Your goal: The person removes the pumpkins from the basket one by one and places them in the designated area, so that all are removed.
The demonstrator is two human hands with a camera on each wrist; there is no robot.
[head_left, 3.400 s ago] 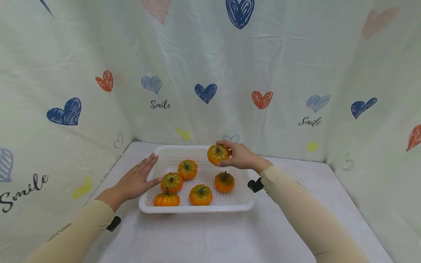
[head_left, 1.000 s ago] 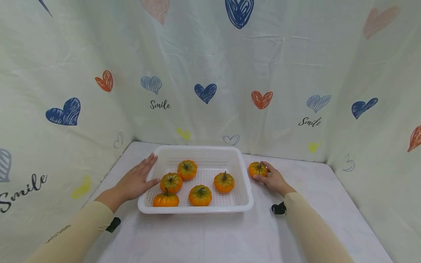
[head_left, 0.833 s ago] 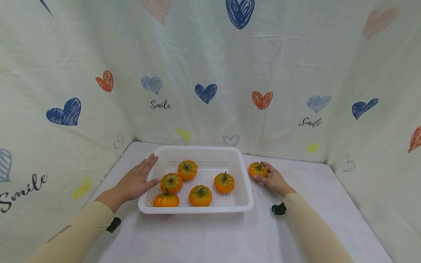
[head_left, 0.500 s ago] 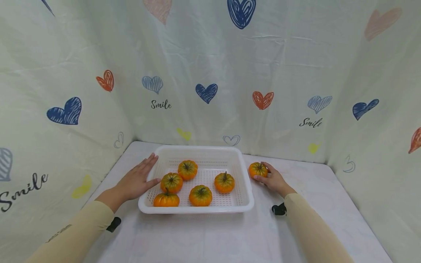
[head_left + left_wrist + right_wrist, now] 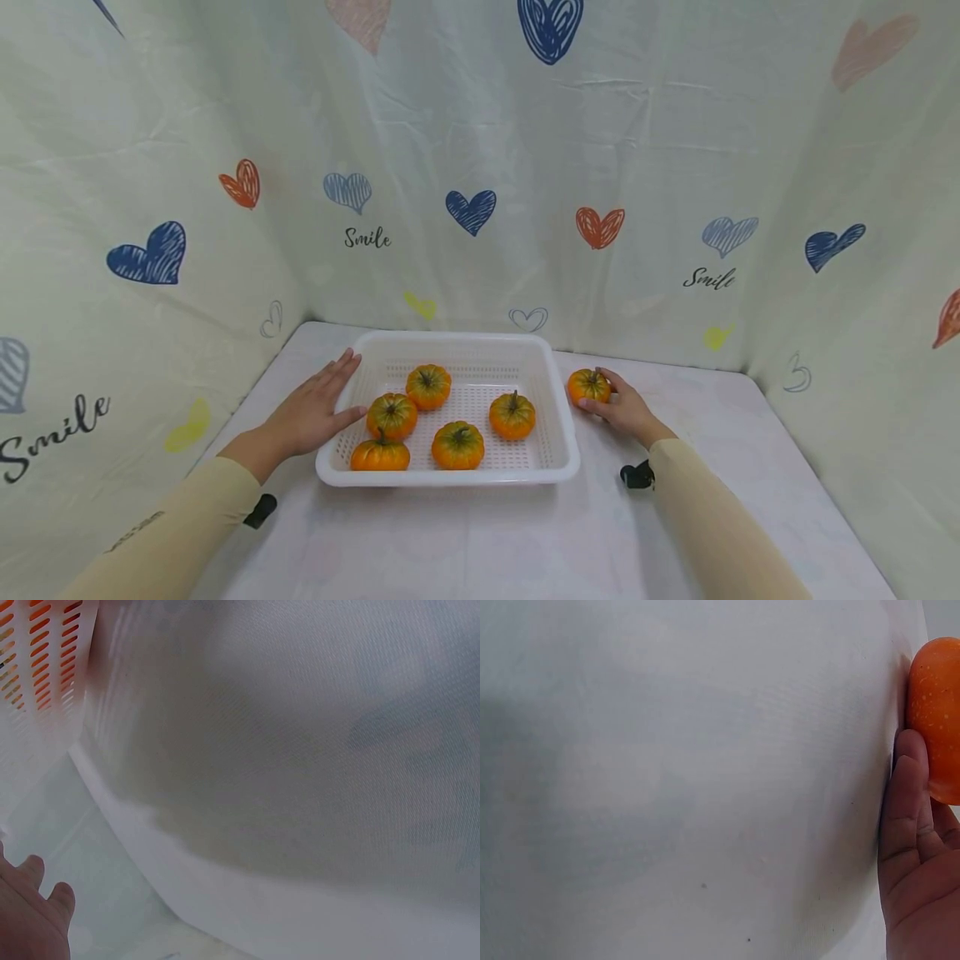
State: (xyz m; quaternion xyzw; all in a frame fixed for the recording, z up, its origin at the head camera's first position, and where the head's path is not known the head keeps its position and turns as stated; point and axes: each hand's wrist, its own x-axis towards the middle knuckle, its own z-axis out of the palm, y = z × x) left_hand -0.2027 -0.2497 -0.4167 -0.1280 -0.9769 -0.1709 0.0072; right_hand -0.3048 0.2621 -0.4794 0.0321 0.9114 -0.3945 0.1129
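A small orange pumpkin (image 5: pixel 588 386) sits on the table just right of a white plastic basket (image 5: pixel 450 478). My right hand (image 5: pixel 624 408) grips it from the right, thumb in front and fingers behind. In the right wrist view, the fingers (image 5: pixel 904 795) lie along the pumpkin's (image 5: pixel 939 712) lower side, close to the cloth. My left hand (image 5: pixel 315 408) rests with straight, spread fingers on the basket's left rim. Inside the basket stand several more pumpkins, among them one at the right (image 5: pixel 512 416) and one at the front middle (image 5: pixel 457 446). The left wrist view catches the perforated basket wall (image 5: pixel 45 712).
The basket stands on a table (image 5: pixel 465 542) covered in white cloth. A pale curtain (image 5: pixel 390 117) printed with hearts closes off the back and both sides. Dark wrist cameras sit under each wrist, the right one (image 5: pixel 637 475) just above the cloth.
Since the earliest frame, my right hand has carried the pumpkin from above the basket to the table on its right. Over the last second both hands have stayed in place.
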